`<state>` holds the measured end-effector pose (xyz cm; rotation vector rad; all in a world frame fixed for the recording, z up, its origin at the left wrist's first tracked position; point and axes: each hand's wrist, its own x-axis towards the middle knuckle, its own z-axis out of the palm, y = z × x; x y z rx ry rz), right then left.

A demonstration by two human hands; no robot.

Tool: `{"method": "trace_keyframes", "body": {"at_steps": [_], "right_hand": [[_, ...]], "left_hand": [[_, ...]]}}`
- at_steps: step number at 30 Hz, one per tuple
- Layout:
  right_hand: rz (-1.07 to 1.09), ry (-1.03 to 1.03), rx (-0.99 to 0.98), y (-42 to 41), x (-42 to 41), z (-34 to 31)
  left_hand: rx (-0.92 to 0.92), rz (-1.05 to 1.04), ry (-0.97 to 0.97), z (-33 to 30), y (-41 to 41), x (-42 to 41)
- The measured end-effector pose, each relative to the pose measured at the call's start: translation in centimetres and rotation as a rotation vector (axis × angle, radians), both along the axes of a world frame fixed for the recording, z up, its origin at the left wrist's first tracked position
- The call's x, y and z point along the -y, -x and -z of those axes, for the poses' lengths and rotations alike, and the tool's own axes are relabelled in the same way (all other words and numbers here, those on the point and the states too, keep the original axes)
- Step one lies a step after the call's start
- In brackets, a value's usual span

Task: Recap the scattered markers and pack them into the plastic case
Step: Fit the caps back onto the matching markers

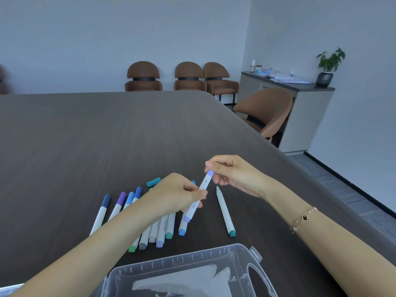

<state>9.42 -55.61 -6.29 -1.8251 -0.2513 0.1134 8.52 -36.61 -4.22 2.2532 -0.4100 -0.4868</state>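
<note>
lavender marker (198,197) was held above the desk (107,136), long axis tilted, capped end up and away to the right | left hand (180,194) grip pinched on barrel | right hand (231,174) grip pinched on cap end | plastic case (186,273) lay open nearest | uncapped teal marker (225,212) lay just right, tip pointing away

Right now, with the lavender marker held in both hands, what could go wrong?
1. The teal marker lies uncapped on the table just under the right hand; a sleeve or wrist could brush its tip and smear ink.
2. The loose teal cap is half hidden behind the left hand and may be knocked away.
3. The lavender marker is held only by the fingers, so it could slip and miss the plastic case.
</note>
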Motion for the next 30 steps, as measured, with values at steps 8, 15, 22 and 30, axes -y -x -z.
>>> {"method": "trace_keyframes", "body": {"at_steps": [8,15,22,30], "right_hand": [[0.336,0.173,0.047,-0.9,0.8,1.1],[0.352,0.122,0.094,-1.0,1.1,0.9],[0.348,0.166,0.164,-1.6,1.6,-0.6],[0.389,0.140,0.147,-1.4,2.8,0.1]], "left_hand": [[0.175,0.099,-0.398,1.2,0.2,0.9],[0.382,0.008,-0.393,2.0,0.9,2.3],[0.299,0.034,-0.379,1.7,1.5,5.3],[0.287,0.067,-0.438,0.3,2.2,6.0]]}}
